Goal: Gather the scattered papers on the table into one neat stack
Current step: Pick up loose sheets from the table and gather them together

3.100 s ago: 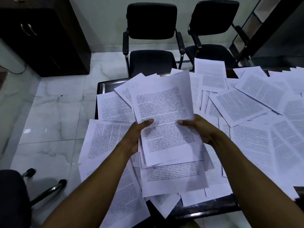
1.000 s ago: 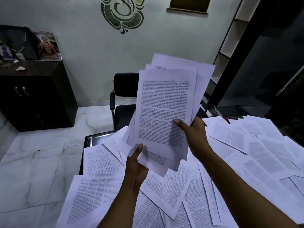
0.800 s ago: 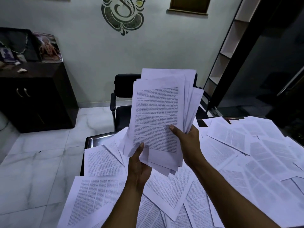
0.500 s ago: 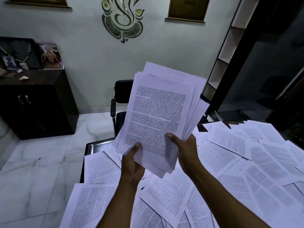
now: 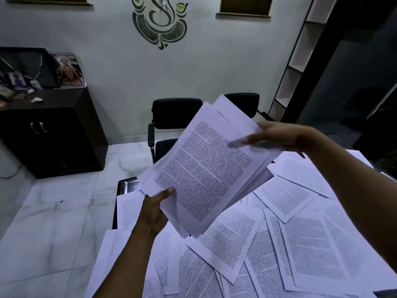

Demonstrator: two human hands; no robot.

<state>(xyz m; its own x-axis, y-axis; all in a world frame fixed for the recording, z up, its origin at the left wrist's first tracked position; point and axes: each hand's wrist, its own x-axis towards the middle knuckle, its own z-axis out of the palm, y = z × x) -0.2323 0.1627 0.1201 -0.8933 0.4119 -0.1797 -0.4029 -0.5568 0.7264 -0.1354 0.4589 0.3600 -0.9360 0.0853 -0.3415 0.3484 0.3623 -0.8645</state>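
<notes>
White printed sheets form the bundle [image 5: 206,166] we hold tilted at mid-frame, our left hand [image 5: 153,208] gripping its lower corner and our right hand [image 5: 279,136] pinching its upper right edge, above loose papers [image 5: 300,237] scattered across the tabletop [image 5: 125,184].

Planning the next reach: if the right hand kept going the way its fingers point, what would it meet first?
The right hand points left across the held bundle, which its fingers already touch. Past the sheets, probably the chair behind; depth is unclear.

both hands gripping paper stack [image 5: 206,168], table strewn
</notes>
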